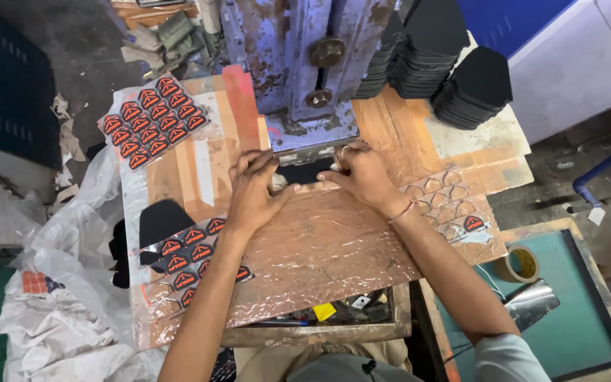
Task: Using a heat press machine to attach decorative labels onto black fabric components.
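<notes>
Sheet of orange-black labels [152, 122] upper left, similar label sheet [191, 260] lower left
</notes>
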